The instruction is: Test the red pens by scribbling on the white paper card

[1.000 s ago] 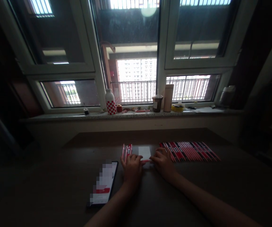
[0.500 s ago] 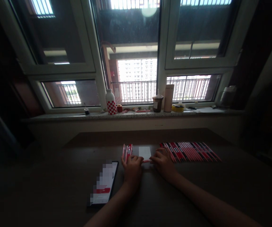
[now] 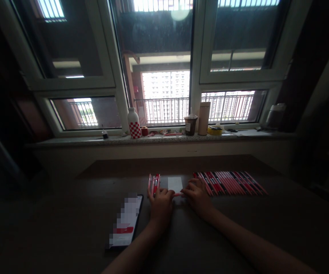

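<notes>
Between my two hands a slim pink pen [image 3: 178, 194] lies level, its ends hidden by the fingers. My left hand [image 3: 161, 207] is closed on its left end, and my right hand [image 3: 200, 199] pinches the right end. Just beyond the pen is a small white sheet [image 3: 175, 183], flat on the table. A short row of pink and red pens [image 3: 154, 180] lies beside my left fingers, partly covered by them. To the right, a long slanted row of pink, red and black pens [image 3: 230, 183] starts behind my right hand.
A phone [image 3: 126, 222] with a lit screen lies left of my left forearm on the dark table [image 3: 96, 182]. Along the windowsill stand a checkered bottle [image 3: 134, 123], a drink cup [image 3: 191, 125], a tall tan flask [image 3: 204, 118] and a yellow item [image 3: 215, 130].
My left hand has shifted slightly to the right along the pen, so a little less of it shows between my hands. My right hand has barely moved.
</notes>
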The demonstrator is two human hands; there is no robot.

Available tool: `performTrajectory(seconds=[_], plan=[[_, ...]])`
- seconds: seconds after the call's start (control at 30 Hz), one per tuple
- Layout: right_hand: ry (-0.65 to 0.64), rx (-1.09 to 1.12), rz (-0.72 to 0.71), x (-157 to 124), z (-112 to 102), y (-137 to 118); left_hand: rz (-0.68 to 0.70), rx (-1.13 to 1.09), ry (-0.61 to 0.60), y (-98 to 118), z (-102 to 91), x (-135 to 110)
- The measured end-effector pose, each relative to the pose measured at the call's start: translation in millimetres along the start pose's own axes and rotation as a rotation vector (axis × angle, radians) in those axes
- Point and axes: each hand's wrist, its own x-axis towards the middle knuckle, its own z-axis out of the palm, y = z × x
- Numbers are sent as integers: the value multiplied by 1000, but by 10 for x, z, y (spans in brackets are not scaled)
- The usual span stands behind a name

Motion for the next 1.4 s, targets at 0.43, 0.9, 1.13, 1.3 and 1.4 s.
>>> performTrajectory(seconds=[0.43,0.9,1.13,1.3,1.4], plan=[[-18,3,-28,-3,9,12,35,-27,-19,-7,-7,8],[-23,26,-10,-3,0,20,5,-12,-22,-13,11,-5],[-19,23,-4,7,-18,9,21,-10,-8,5,-7,0],[-15,28,4,-1,-10,16,12,-27,-15,5,-11,3],[-25,24,0,-5,-15,16,11,-29,-33,2,-16,5]])
